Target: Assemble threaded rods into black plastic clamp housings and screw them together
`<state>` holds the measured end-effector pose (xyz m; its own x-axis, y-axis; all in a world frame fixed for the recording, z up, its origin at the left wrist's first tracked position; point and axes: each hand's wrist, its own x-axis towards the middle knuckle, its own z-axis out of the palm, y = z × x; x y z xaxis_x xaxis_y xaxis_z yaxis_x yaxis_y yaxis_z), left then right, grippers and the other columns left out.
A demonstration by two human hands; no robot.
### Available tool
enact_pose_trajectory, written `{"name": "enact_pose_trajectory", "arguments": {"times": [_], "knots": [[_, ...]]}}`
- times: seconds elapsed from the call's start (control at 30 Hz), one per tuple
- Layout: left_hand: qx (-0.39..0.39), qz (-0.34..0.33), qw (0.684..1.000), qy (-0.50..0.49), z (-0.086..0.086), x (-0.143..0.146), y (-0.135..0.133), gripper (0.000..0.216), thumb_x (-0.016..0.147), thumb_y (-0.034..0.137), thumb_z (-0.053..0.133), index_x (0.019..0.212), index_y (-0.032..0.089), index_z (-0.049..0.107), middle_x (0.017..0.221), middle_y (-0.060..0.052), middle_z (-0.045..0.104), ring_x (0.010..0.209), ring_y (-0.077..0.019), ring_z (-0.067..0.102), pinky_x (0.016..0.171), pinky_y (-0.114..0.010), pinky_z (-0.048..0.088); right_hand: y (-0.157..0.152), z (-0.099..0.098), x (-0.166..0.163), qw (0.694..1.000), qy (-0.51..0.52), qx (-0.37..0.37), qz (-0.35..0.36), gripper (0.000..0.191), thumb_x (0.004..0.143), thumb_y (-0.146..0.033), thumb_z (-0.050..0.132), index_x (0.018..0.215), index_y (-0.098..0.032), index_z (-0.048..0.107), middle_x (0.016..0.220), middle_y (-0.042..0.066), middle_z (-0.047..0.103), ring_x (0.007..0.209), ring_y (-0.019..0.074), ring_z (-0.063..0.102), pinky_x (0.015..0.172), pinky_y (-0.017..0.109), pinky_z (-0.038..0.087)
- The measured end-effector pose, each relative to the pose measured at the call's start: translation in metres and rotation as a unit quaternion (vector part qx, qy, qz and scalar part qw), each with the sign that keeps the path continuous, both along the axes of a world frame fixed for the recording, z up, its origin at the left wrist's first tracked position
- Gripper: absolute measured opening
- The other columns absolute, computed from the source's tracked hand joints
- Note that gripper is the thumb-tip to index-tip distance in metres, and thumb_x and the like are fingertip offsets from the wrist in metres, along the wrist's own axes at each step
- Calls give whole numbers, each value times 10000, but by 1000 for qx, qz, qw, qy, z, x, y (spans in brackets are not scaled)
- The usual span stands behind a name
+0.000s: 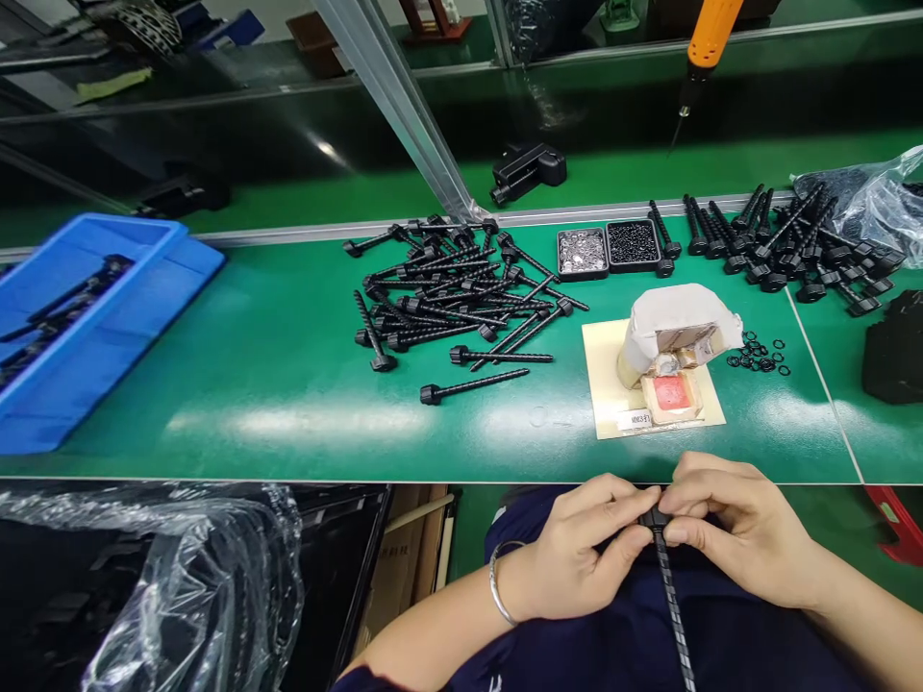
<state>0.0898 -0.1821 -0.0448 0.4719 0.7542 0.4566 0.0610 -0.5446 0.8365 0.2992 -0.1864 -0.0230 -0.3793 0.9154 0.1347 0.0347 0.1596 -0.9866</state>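
Black threaded rod (670, 596), head pinched btwn L hand (577, 562) & R hand (739, 538), shaft below.

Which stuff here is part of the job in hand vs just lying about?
In hand: black threaded rod, its head pinched by left hand and right hand; probably also the rod pile and loose black rings.
Lying about: blue bin, orange driver, plastic bag, taped block.
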Motion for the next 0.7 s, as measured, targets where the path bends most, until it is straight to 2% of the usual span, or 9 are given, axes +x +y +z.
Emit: {"name": "enact_pose_trajectory", "arguments": {"times": [0.07, 0.2, 0.3, 0.4, 0.47, 0.53, 0.6, 0.63, 0.7], "knots": [[-1, -7, 1000, -2, -1, -1, 1, 439, 991, 178, 528, 1430, 177, 521, 962, -121, 686, 870, -183, 683, 740, -280, 615, 1, -4, 4, 996, -15, 85, 12, 197, 926, -109, 661, 1085, -221, 695, 817, 4, 604, 713, 77, 582, 651, 157, 519], [-27, -9, 1000, -10, -3, 1, 0, 462, 962, 165, 576, 1421, 198, 544, 896, -88, 675, 802, -166, 659, 722, -269, 600, 4, -8, 8, 981, -69, 177, 36, 331, 941, -40, 582, 1215, -213, 653, 914, 51, 608, 789, 108, 596, 657, 199, 523], [-144, -19, 989, -24, -5, 6, 1, 361, 966, 221, 586, 1323, 209, 642, 838, -58, 655, 675, -127, 631, 611, -214, 562, 2, -14, 3, 955, -132, 266, -3, 304, 954, -61, 563, 1229, -168, 635, 946, 80, 600, 780, 117, 609, 628, 209, 519], [-280, -41, 959, -15, -5, 11, 7, 292, 990, 332, 558, 1163, 172, 730, 788, -55, 655, 603, -114, 612, 546, -204, 528, 1, -17, 1, 929, -176, 322, -48, 271, 996, -135, 547, 1263, -129, 593, 1013, 111, 646, 855, 142, 667, 663, 218, 548], [-285, -15, 958, -16, 3, 8, 11, 303, 983, 374, 571, 1124, 155, 726, 816, -75, 676, 640, -136, 633, 591, -243, 551, 8, -14, 7, 912, -205, 340, -102, 230, 1006, -218, 574, 1223, -145, 600, 1000, 98, 685, 880, 162, 689, 713, 238, 564], [-237, 32, 970, -34, 17, -1, 10, 238, 972, 373, 591, 1048, 185, 715, 825, -78, 680, 680, -156, 647, 617, -277, 561, 28, -6, 23, 876, -261, 342, -219, 177, 985, -301, 627, 1112, -179, 648, 910, 69, 708, 808, 175, 687, 730, 265, 556], [-185, 54, 980, -45, 32, -15, 4, 215, 973, 409, 570, 914, 248, 700, 714, -50, 648, 633, -171, 636, 570, -307, 547, 64, 6, 47, 816, -349, 292, -357, 195, 959, -366, 657, 1024, -187, 697, 829, 65, 708, 741, 186, 667, 727, 288, 530], [-170, 47, 984, -38, 37, -22, -1, 249, 966, 459, 557, 866, 279, 697, 644, -40, 627, 587, -185, 625, 533, -334, 537, 87, 11, 60, 790, -390, 240, -408, 252, 953, -407, 653, 994, -169, 727, 816, 78, 708, 723, 187, 657, 733, 292, 517], [-154, 43, 987, -2, 42, -33, -11, 298, 922, 561, 564, 809, 334, 721, 544, -40, 594, 508, -221, 598, 456, -386, 504, 138, 18, 85, 761, -464, 123, -436, 374, 941, -446, 648, 1084, -114, 744, 919, 120, 723, 813, 199, 666, 787, 294, 484]]}}
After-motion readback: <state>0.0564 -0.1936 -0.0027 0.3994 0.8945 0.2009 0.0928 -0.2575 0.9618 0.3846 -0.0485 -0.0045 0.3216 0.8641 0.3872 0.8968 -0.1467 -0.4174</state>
